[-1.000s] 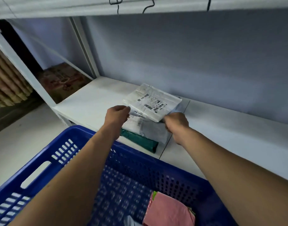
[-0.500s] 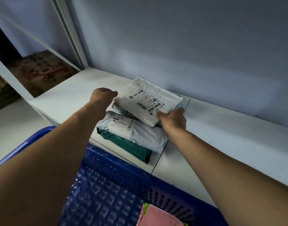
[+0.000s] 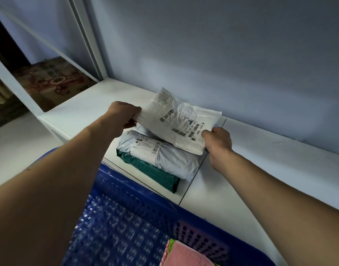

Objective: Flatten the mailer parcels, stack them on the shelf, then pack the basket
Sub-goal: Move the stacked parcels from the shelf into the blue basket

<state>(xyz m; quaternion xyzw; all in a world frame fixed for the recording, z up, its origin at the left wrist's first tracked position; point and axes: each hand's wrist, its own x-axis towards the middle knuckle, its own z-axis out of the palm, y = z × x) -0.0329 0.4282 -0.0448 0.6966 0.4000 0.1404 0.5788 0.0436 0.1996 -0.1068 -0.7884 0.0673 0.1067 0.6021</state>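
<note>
Two pinches hold the white mailer [image 3: 176,123]: my left hand [image 3: 122,114] at its left edge, right hand [image 3: 218,141] at its near-right corner, grey parcel [image 3: 164,156] just beneath.

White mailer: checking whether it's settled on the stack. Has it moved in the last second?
Yes. The white mailer has swung its left end back toward the wall, uncovering more of the grey parcel.

Left hand [image 3: 122,114] and right hand [image 3: 217,143] pinch opposite edges of crumpled white mailer [image 3: 176,121], tilted over grey parcel [image 3: 164,156]. Grey parcel lies on green parcel [image 3: 151,169], on white shelf [image 3: 78,116]. Blue basket [image 3: 130,217] in front holds pink packet [image 3: 185,254].
</note>
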